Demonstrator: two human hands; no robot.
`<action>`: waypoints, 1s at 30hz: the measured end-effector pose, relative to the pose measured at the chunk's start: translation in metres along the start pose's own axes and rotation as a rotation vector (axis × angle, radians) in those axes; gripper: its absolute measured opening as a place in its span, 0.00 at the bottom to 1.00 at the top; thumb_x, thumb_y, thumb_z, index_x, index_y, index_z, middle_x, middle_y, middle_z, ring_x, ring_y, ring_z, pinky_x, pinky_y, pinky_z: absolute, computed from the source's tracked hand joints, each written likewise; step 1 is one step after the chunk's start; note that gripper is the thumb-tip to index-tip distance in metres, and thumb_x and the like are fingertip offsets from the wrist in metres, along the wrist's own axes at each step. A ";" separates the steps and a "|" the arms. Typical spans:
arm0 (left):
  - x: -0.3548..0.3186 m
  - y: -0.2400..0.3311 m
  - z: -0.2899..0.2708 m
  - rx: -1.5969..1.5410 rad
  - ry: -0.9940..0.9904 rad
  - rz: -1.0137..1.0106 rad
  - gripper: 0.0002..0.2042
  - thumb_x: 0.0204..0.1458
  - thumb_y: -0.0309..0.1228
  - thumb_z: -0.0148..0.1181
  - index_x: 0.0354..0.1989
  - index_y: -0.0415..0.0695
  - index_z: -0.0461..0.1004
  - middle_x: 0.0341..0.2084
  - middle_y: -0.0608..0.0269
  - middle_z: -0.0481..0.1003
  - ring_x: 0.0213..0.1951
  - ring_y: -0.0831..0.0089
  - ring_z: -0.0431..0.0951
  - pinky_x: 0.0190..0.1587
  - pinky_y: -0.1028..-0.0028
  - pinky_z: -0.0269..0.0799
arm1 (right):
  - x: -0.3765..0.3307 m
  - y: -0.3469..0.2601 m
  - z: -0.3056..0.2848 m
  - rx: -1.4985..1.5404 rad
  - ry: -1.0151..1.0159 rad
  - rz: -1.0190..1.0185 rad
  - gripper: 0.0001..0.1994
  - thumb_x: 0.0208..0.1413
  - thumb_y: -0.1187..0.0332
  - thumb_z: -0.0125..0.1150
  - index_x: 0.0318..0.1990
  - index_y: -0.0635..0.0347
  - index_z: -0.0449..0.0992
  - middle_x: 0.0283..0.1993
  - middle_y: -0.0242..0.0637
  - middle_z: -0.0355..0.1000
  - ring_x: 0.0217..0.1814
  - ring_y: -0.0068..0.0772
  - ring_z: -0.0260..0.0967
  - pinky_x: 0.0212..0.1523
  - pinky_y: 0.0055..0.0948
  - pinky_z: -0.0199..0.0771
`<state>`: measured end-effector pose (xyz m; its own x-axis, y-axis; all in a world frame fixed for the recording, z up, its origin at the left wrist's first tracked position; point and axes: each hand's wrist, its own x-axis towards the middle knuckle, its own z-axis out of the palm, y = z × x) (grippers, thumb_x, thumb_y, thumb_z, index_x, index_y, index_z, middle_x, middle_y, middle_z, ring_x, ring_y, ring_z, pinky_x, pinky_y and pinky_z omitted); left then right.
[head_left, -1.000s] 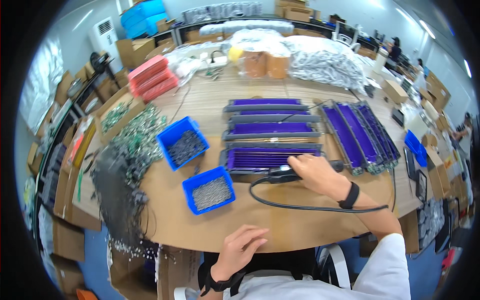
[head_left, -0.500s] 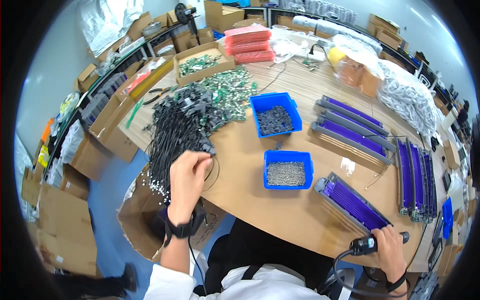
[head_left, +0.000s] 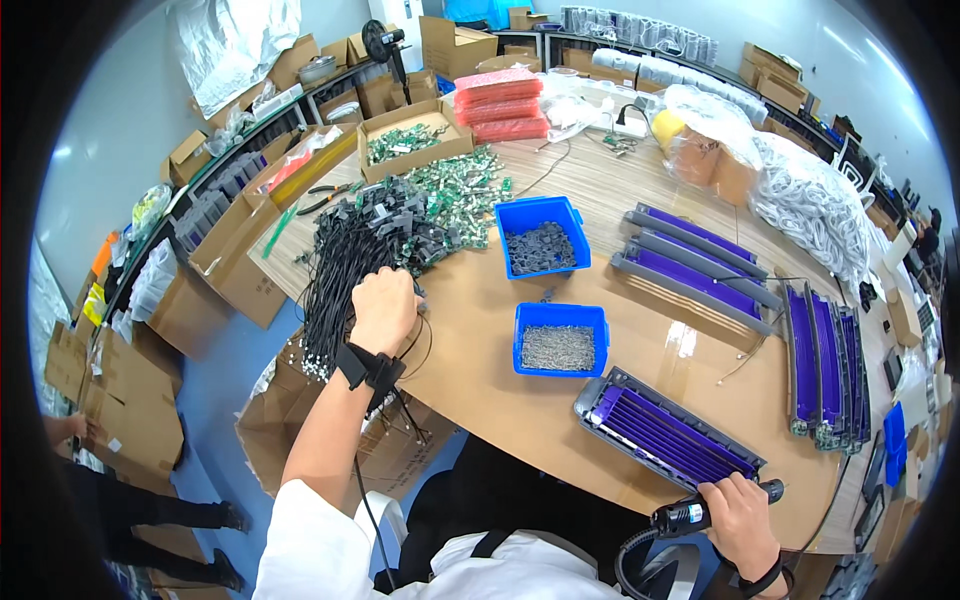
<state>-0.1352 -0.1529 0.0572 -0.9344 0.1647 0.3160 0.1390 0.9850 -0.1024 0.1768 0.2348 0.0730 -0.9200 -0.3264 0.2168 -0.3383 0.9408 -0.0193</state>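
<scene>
Black cable bundle (head_left: 345, 265) lies at tabletop (head_left: 480, 400) left edge w/ left hand (head_left: 383, 310) on it, fingers curled around a few cables. Right hand (head_left: 742, 515) at near edge, fingers wrapped on black electric screwdriver (head_left: 690, 515), just beside purple tray (head_left: 668, 432). Blue bin w/ screws (head_left: 560, 340) btwn hands.
</scene>
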 end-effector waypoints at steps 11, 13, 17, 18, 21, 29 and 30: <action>0.005 -0.002 -0.018 -0.067 0.075 -0.139 0.11 0.40 0.33 0.71 0.28 0.42 0.78 0.33 0.54 0.76 0.38 0.52 0.79 0.39 0.58 0.74 | -0.007 0.003 0.008 0.014 0.083 0.010 0.10 0.42 0.73 0.58 0.35 0.62 0.74 0.23 0.32 0.61 0.27 0.33 0.64 0.27 0.31 0.62; 0.007 0.004 -0.026 -0.158 0.225 -0.090 0.10 0.43 0.29 0.68 0.31 0.40 0.76 0.35 0.56 0.75 0.36 0.51 0.78 0.37 0.58 0.74 | -0.010 0.004 0.013 0.011 0.101 0.016 0.11 0.42 0.72 0.58 0.36 0.62 0.74 0.23 0.32 0.61 0.27 0.32 0.63 0.26 0.31 0.62; 0.006 0.008 -0.042 -0.241 0.671 0.132 0.08 0.47 0.26 0.65 0.34 0.39 0.74 0.35 0.55 0.72 0.34 0.53 0.74 0.41 0.61 0.71 | -0.010 0.001 0.012 0.002 0.126 0.018 0.10 0.42 0.72 0.59 0.35 0.61 0.74 0.23 0.31 0.61 0.27 0.31 0.63 0.26 0.30 0.61; 0.008 0.009 -0.046 -0.292 0.765 0.184 0.07 0.49 0.24 0.64 0.35 0.39 0.74 0.34 0.54 0.73 0.36 0.55 0.74 0.43 0.64 0.70 | -0.010 0.001 0.012 -0.003 0.130 0.019 0.10 0.42 0.72 0.59 0.35 0.61 0.74 0.23 0.31 0.60 0.27 0.31 0.63 0.26 0.29 0.61; -0.003 0.017 -0.068 -0.709 0.722 0.035 0.06 0.53 0.24 0.62 0.38 0.38 0.74 0.33 0.58 0.76 0.36 0.69 0.77 0.40 0.72 0.71 | -0.010 0.004 0.012 -0.003 0.129 0.024 0.10 0.42 0.72 0.60 0.34 0.60 0.73 0.23 0.30 0.60 0.27 0.30 0.63 0.26 0.29 0.60; -0.136 -0.018 -0.197 -1.168 0.803 0.031 0.17 0.60 0.22 0.53 0.58 0.37 0.68 0.49 0.58 0.74 0.32 0.82 0.71 0.33 0.80 0.68 | -0.011 0.013 0.006 0.035 0.065 -0.006 0.09 0.42 0.70 0.60 0.33 0.57 0.72 0.23 0.29 0.61 0.28 0.29 0.64 0.27 0.29 0.65; -0.149 -0.028 -0.205 -1.203 0.716 0.116 0.18 0.60 0.23 0.52 0.59 0.37 0.67 0.50 0.57 0.73 0.33 0.80 0.71 0.34 0.79 0.69 | -0.011 0.013 0.005 0.034 0.049 -0.003 0.08 0.42 0.70 0.60 0.33 0.57 0.72 0.23 0.29 0.61 0.28 0.29 0.65 0.27 0.29 0.65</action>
<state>0.0671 -0.1947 0.2061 -0.5817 -0.1216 0.8042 0.7348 0.3454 0.5837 0.1812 0.2505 0.0655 -0.9084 -0.3237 0.2647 -0.3486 0.9359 -0.0516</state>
